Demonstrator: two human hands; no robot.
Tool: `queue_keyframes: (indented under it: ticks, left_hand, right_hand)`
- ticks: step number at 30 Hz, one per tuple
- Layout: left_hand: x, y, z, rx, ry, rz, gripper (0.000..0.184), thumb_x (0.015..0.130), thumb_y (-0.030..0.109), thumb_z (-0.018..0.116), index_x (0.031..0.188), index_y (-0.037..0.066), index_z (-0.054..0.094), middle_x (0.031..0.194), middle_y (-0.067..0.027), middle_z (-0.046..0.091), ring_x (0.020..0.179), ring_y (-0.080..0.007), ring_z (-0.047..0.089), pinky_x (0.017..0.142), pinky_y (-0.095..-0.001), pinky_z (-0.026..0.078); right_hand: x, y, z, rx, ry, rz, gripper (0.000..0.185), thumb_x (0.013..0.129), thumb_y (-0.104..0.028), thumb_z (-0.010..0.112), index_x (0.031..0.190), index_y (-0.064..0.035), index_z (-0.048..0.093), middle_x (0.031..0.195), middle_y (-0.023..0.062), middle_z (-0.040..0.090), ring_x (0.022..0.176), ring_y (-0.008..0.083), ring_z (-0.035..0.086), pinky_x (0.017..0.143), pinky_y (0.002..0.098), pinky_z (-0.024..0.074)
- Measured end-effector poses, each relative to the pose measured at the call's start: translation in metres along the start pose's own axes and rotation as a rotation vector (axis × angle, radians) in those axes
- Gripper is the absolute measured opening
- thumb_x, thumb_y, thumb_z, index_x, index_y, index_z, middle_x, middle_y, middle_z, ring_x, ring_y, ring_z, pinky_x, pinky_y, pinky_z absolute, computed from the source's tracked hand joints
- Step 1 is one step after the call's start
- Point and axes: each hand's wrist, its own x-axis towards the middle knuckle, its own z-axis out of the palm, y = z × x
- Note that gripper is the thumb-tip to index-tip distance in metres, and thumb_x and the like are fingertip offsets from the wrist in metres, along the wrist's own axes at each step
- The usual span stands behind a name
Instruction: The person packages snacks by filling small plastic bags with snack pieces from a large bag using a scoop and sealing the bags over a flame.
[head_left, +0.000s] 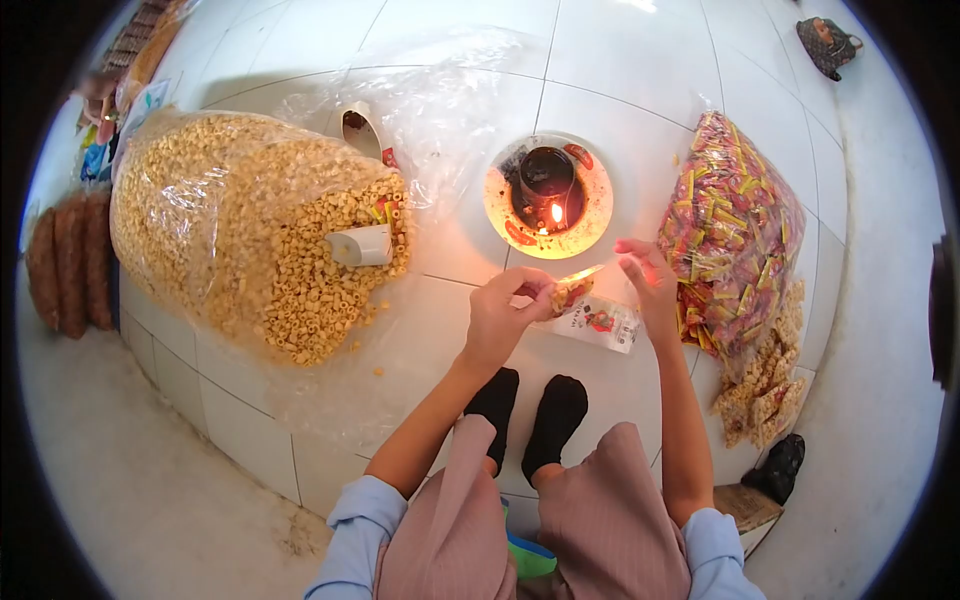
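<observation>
My left hand [508, 312] pinches a small clear plastic packet [572, 293] with snack pieces and something red inside. The packet's mouth points up and right. Just beyond that end, my right hand [652, 283] has its thumb and fingertips slightly apart, with nothing visible between them. Above both hands, a small flame [557, 212] burns at a dark cup-like lamp [547, 174], which stands on a white plate [598, 222] with red marks. Beneath the packet lies a white printed packet [600, 324] on the tiles.
At left, a large clear bag [190, 200] spills ring-shaped snacks [310, 310], with a white cup [362, 246] among them. Another cup [360, 128] lies behind. On the right are a bag of red-yellow sachets [735, 225] and filled snack packets [765, 400]. Black-socked feet [555, 415] are below.
</observation>
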Motion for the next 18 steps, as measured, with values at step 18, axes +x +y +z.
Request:
queue_keyframes:
  ticks: [18]
  left_hand:
    - [0.019, -0.039, 0.009, -0.504, 0.026, -0.421, 0.015, 0.083, 0.010, 0.057, 0.095, 0.001, 0.059, 0.077, -0.0008, 0.058, 0.071, -0.0060, 0.054, 0.069, -0.0190, 0.044]
  right_hand:
    - [-0.004, 0.007, 0.046, 0.366, 0.105, 0.246, 0.012, 0.081, -0.011, 0.060, 0.086, -0.0002, 0.059, 0.080, 0.0021, 0.059, 0.074, 0.0072, 0.055, 0.070, 0.0216, 0.0449]
